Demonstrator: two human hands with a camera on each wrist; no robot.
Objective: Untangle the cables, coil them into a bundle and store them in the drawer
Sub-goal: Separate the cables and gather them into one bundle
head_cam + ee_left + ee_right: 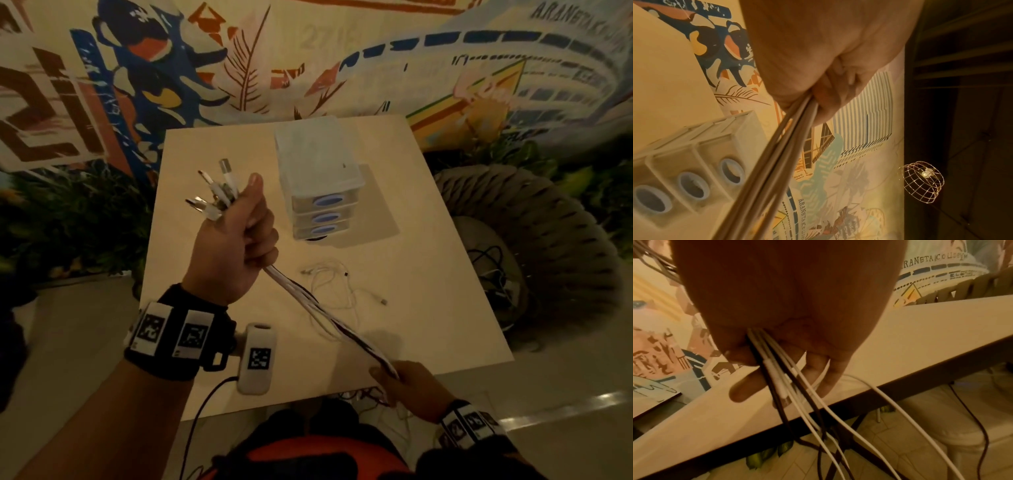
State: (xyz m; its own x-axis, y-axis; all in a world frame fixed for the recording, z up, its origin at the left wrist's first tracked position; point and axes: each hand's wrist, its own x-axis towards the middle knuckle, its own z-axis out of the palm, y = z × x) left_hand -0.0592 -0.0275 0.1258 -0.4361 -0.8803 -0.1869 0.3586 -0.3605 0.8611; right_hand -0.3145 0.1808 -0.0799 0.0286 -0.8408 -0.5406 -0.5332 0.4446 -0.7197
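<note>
Above the pale table [428, 274], my left hand [236, 246] grips a bunch of white and dark cables [329, 315] in a fist, with several plug ends [215, 192] fanning out above it. The bunch runs taut down to my right hand [407, 383] at the table's near edge, which holds it between curled fingers [744, 391]. The loose cable tails [838, 426] hang below the table edge. Another thin white cable [342, 287] lies loose on the table. The small translucent drawer unit [318, 178] with three blue-handled drawers, all closed, stands at the back.
A white wrist-camera module [257, 356] sits near the front left edge. A woven chair [548, 246] with dark cables on its seat stands to the right. A painted mural wall [308, 51] is behind the table, and a wire-cage lamp [920, 181] shows in the left wrist view.
</note>
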